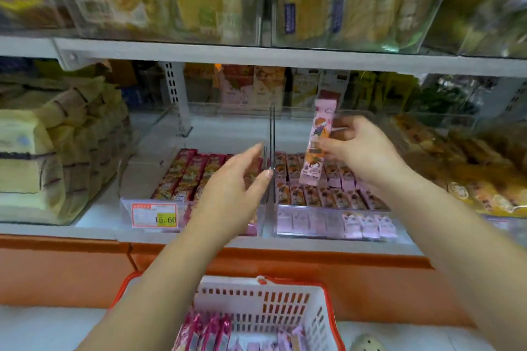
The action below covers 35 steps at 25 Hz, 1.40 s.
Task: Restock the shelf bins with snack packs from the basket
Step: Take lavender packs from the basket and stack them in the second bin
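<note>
My right hand (356,148) holds a long pink snack pack (318,139) upright above the right clear bin (328,222), which holds rows of matching pink packs (328,194). My left hand (231,188) is empty with fingers spread, hovering over the left clear bin (128,208) of red packs (185,177), its fingertips close to the divider between the two bins. Below, a white basket with a red rim (256,305) holds red packs (205,333) on its left and pink packs (279,343) on its right.
A price tag reading 15.60 (155,218) is fixed to the left bin's front. Wrapped cakes (42,151) fill the bin at left and orange-wrapped snacks (470,174) the bin at right. The upper shelf (256,57) carries more clear bins. An orange ledge (71,268) runs below.
</note>
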Available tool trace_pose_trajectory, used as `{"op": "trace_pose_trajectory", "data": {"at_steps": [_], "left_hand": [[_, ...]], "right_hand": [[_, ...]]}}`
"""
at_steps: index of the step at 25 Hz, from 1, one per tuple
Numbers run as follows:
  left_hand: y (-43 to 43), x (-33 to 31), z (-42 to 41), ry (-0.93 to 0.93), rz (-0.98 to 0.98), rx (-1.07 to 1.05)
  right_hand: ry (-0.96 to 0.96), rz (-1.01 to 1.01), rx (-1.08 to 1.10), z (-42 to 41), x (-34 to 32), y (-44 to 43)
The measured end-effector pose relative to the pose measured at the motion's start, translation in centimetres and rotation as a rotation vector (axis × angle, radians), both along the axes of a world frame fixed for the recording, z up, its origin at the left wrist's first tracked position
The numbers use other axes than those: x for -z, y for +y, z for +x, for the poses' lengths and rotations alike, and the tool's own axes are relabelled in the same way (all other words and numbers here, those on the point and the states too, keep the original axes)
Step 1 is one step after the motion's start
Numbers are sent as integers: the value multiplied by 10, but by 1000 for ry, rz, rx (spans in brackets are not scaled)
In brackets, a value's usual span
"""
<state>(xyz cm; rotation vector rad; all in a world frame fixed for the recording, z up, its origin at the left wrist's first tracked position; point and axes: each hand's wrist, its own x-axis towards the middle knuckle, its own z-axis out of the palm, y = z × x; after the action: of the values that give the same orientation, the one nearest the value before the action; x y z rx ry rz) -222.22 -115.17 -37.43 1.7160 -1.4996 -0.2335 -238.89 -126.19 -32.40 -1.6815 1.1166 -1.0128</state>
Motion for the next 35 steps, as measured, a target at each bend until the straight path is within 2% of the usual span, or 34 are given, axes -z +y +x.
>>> {"op": "trace_pose_trajectory", "data": {"at_steps": [1,4,7,10,12,14,15,16,19,20,22,23,25,27,28,30,35], "left_hand": [[-15,3,2,-35,54,3],[-39,23,8,62,160,35],[-45,38,17,119,144,41],[-45,42,21,149,159,49],[-45,41,18,156,162,36],[-38,31,13,218,103,28],[-30,26,10,270,37,21],[-18,22,8,328,-38,4],[41,30,-7,498,-264,-44],[59,46,-10,559,-268,-68],[82,93,-13,642,-103,-133],[88,124,-13,620,48,-155],[111,181,-16,524,384,-126],[137,226,-21,492,615,-63],[148,242,-23,480,691,-34],[165,261,-22,467,787,-3],[172,268,-14,573,806,-105]], "right_hand": [[53,102,-8,8,12,-13],[157,460,-173,31,53,-34],[279,600,-239,45,80,-44],[387,513,-196,51,93,-51],[566,413,-200,52,92,-47],[753,227,-186,48,76,-39],[748,117,-146,45,64,-33],[638,22,-81,39,50,-25],[1,-190,103,15,21,21],[-144,-239,123,8,21,45],[-270,-202,120,4,55,85],[-207,-104,110,4,91,99],[100,210,57,0,182,126],[419,564,-14,-12,270,148],[534,668,-48,-19,304,158],[696,697,-99,-28,352,174],[1141,478,-411,-21,388,191]]}}
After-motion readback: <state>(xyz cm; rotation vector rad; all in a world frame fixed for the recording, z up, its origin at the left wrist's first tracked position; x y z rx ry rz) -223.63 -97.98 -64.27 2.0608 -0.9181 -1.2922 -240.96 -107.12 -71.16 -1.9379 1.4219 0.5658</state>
